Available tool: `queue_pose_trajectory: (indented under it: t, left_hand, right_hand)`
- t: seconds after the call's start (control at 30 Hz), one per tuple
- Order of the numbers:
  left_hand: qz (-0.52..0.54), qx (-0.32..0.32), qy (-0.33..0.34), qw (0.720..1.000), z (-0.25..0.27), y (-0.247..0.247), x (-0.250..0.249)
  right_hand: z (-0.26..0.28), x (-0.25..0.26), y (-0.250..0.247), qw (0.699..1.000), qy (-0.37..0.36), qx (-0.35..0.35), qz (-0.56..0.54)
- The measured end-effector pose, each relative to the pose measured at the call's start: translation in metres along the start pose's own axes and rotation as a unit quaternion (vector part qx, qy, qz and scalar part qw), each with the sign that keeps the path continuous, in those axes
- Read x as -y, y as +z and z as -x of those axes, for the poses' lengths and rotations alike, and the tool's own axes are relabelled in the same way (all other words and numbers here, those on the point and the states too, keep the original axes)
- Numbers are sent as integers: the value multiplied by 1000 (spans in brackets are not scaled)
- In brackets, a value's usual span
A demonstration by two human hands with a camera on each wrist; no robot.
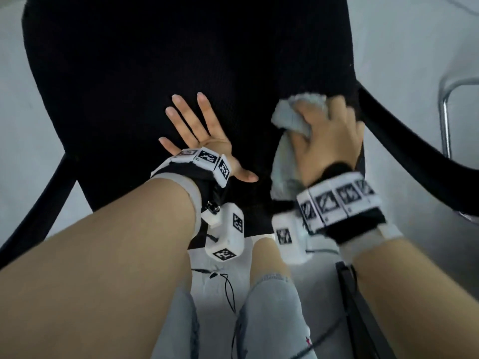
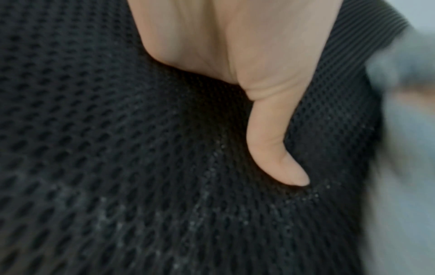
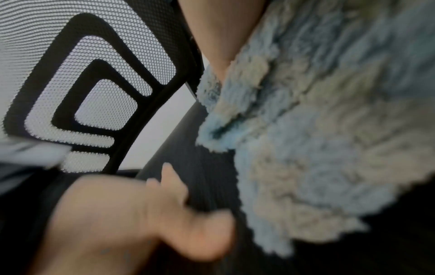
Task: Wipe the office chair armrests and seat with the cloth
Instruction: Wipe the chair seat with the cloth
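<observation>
The office chair's black mesh seat [image 1: 129, 86] fills the head view. My left hand [image 1: 215, 141] lies flat on its middle with fingers spread, and its thumb [image 2: 270, 139] presses into the seat mesh [image 2: 94, 158]. My right hand [image 1: 324, 130] grips a bunched grey-blue fluffy cloth [image 1: 287, 117] and holds it down on the seat's right side, close to the black right armrest [image 1: 404, 136]. The cloth [image 3: 317, 139] fills the blurred right wrist view, where the left hand [image 3: 164, 214] shows lower left. The left armrest [image 1: 44, 203] runs along the seat's left edge.
A chrome tube frame [image 1: 444, 112] stands on the pale floor right of the chair. The chair's mesh backrest [image 3: 94, 83] rises behind the seat. My knees in light jeans [image 1: 272, 307] are at the seat's front edge, with cables hanging from the wrist units.
</observation>
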State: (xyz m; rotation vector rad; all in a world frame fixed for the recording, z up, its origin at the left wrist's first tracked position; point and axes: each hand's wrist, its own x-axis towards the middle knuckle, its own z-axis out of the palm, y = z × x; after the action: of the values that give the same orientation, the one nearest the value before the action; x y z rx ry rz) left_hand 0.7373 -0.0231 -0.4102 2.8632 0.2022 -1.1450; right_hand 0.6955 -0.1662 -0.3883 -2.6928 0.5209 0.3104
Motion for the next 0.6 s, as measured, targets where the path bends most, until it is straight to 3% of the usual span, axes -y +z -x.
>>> queue_pose_trajectory:
  t: [0.1, 0.33, 0.43, 0.53, 0.6]
  left_hand:
    - [-16, 27, 27, 999, 1, -3, 6]
    - [-47, 22, 35, 998, 0, -3, 7]
    - [-39, 27, 35, 998, -2, -3, 7]
    - [-42, 25, 36, 998, -3, -1, 8]
    - [-48, 19, 38, 998, -3, -1, 9]
  right_hand:
    - [29, -14, 2, 999, -10, 30, 15]
    - [-67, 6, -12, 999, 13, -39, -8]
    - [-33, -4, -7, 999, 21, -41, -20]
    - [32, -17, 0, 999, 16, 1, -48]
    - [44, -21, 0, 998, 18, 21, -52]
